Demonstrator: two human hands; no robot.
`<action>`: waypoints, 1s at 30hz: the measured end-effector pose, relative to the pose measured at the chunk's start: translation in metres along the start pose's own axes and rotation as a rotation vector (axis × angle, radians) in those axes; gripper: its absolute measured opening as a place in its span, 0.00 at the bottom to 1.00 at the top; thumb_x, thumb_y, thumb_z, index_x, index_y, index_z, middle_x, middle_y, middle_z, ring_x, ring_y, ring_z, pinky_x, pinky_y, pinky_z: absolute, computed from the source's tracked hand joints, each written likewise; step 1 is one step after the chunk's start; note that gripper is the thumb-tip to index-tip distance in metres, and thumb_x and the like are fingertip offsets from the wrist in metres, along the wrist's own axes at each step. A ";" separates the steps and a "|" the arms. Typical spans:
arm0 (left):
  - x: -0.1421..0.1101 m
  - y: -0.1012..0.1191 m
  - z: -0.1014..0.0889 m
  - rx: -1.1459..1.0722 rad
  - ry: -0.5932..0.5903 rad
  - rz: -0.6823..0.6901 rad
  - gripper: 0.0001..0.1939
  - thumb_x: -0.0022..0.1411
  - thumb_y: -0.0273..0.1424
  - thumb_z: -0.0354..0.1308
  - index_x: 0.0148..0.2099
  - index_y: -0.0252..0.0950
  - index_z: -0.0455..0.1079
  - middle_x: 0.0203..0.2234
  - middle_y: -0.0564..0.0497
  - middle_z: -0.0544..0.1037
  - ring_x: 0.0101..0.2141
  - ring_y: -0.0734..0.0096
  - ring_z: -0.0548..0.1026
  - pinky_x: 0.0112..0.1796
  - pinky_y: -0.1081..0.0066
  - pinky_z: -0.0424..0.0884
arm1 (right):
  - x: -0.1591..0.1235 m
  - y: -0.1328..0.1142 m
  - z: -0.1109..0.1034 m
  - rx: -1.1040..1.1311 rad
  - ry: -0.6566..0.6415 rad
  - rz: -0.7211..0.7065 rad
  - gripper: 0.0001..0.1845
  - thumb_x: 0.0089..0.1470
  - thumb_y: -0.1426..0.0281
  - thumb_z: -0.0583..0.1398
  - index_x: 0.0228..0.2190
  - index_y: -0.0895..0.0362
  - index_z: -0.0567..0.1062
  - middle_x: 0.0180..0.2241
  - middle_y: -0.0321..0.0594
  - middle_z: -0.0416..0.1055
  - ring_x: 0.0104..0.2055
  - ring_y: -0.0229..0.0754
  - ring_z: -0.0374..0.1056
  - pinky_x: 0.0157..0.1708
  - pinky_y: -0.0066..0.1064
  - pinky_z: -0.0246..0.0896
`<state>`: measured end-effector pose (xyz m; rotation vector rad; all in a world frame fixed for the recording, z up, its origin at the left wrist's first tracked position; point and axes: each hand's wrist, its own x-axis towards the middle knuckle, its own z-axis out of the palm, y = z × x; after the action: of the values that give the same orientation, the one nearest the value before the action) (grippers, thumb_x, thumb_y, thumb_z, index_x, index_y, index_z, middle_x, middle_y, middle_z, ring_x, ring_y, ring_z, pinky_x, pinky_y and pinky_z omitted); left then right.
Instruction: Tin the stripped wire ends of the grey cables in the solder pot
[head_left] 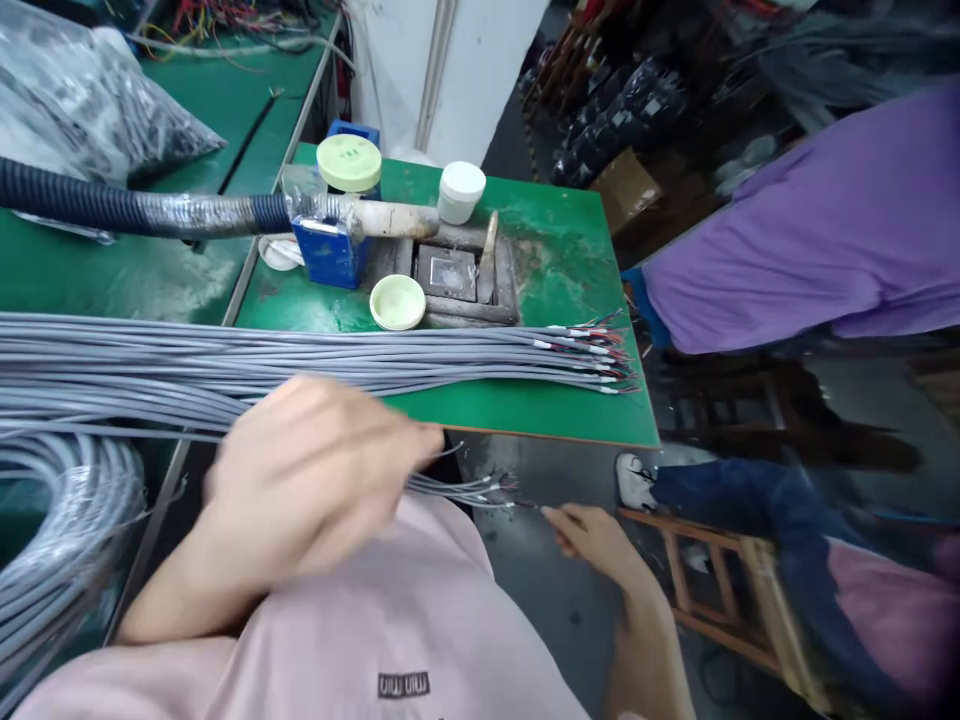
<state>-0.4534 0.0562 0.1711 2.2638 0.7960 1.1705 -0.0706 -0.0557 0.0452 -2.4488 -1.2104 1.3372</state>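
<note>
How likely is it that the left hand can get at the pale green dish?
Likely yes: only the flat bundle of grey cables lies between the left hand and the pale green dish.

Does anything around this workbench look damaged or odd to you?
Yes. The black corrugated hose looks patched: its end is bound in shiny tape where it meets a pale tube, above a blue box. The green tabletop also looks stained and worn around the metal block.

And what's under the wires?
A green table lies under the gray wires. The part right beneath them is covered, so I can't see what's there.
</note>
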 end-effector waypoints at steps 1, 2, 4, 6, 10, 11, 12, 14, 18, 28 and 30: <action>0.024 -0.017 0.018 0.110 -0.055 0.037 0.15 0.61 0.27 0.59 0.50 0.44 0.73 0.38 0.52 0.80 0.38 0.65 0.75 0.40 0.60 0.70 | 0.000 -0.010 0.009 0.063 -0.094 -0.088 0.18 0.52 0.60 0.57 0.16 0.55 0.70 0.18 0.42 0.71 0.21 0.45 0.70 0.24 0.34 0.66; 0.041 -0.035 0.038 0.202 -0.082 0.055 0.11 0.62 0.28 0.58 0.47 0.40 0.74 0.37 0.50 0.80 0.36 0.66 0.75 0.38 0.62 0.69 | 0.000 -0.025 0.017 0.128 -0.168 -0.172 0.16 0.52 0.60 0.56 0.20 0.55 0.72 0.21 0.41 0.73 0.23 0.44 0.71 0.26 0.33 0.67; 0.059 -0.066 0.078 0.367 -0.133 0.040 0.09 0.64 0.30 0.55 0.44 0.36 0.74 0.36 0.47 0.79 0.36 0.64 0.73 0.36 0.63 0.67 | 0.000 -0.059 0.032 0.198 -0.278 -0.286 0.13 0.52 0.60 0.58 0.28 0.55 0.76 0.24 0.39 0.75 0.26 0.41 0.72 0.29 0.31 0.68; 0.061 -0.088 0.109 0.504 -0.175 -0.005 0.09 0.64 0.32 0.55 0.43 0.35 0.74 0.37 0.46 0.79 0.38 0.60 0.72 0.35 0.63 0.64 | 0.002 -0.092 0.045 0.273 -0.406 -0.412 0.12 0.52 0.62 0.59 0.31 0.57 0.77 0.25 0.38 0.74 0.25 0.38 0.71 0.26 0.28 0.67; 0.060 -0.094 0.129 0.581 -0.170 -0.044 0.08 0.65 0.32 0.54 0.39 0.35 0.72 0.34 0.45 0.76 0.37 0.59 0.70 0.34 0.63 0.60 | 0.009 -0.140 0.060 0.531 -0.485 -0.582 0.14 0.52 0.60 0.60 0.35 0.58 0.76 0.25 0.37 0.75 0.22 0.36 0.70 0.20 0.25 0.64; 0.060 -0.089 0.126 0.551 -0.160 -0.036 0.08 0.65 0.31 0.53 0.38 0.35 0.72 0.33 0.45 0.75 0.36 0.60 0.70 0.34 0.64 0.60 | 0.011 -0.147 0.059 0.645 -0.463 -0.600 0.16 0.53 0.59 0.60 0.38 0.57 0.76 0.28 0.38 0.75 0.22 0.36 0.70 0.18 0.25 0.63; 0.060 -0.083 0.122 0.508 -0.148 -0.022 0.08 0.66 0.31 0.53 0.38 0.34 0.71 0.33 0.46 0.75 0.36 0.61 0.70 0.34 0.64 0.61 | 0.012 -0.153 0.056 0.786 -0.395 -0.617 0.18 0.53 0.57 0.60 0.40 0.56 0.75 0.30 0.38 0.76 0.21 0.36 0.70 0.17 0.25 0.62; 0.058 -0.067 0.111 0.403 -0.117 0.021 0.07 0.66 0.31 0.52 0.39 0.34 0.70 0.33 0.46 0.75 0.36 0.63 0.70 0.35 0.65 0.62 | 0.015 -0.159 0.041 1.078 -0.140 -0.652 0.19 0.54 0.54 0.59 0.42 0.53 0.73 0.33 0.38 0.77 0.19 0.35 0.68 0.15 0.25 0.60; 0.039 -0.045 0.096 0.230 -0.170 0.059 0.06 0.65 0.30 0.52 0.38 0.34 0.69 0.31 0.47 0.74 0.34 0.65 0.69 0.34 0.66 0.63 | 0.013 -0.152 -0.001 1.384 0.479 -0.746 0.18 0.54 0.53 0.58 0.40 0.52 0.71 0.31 0.34 0.75 0.16 0.29 0.61 0.16 0.23 0.57; 0.036 -0.045 0.104 -0.476 -0.177 -0.451 0.08 0.60 0.34 0.60 0.35 0.35 0.74 0.28 0.50 0.76 0.31 0.72 0.72 0.34 0.71 0.67 | -0.019 -0.135 0.025 0.551 0.214 -0.856 0.12 0.60 0.64 0.55 0.36 0.56 0.75 0.21 0.34 0.73 0.16 0.31 0.58 0.17 0.24 0.54; 0.044 -0.044 0.105 -0.605 -0.090 -0.560 0.09 0.57 0.35 0.62 0.33 0.34 0.75 0.26 0.50 0.76 0.29 0.73 0.71 0.32 0.72 0.67 | -0.020 -0.134 0.031 0.504 0.207 -0.899 0.11 0.60 0.65 0.55 0.36 0.56 0.75 0.21 0.34 0.73 0.17 0.31 0.59 0.18 0.24 0.55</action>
<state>-0.3567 0.1028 0.1126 1.4594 0.8256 0.8762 -0.1793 0.0135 0.0972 -1.3670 -1.4211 0.9194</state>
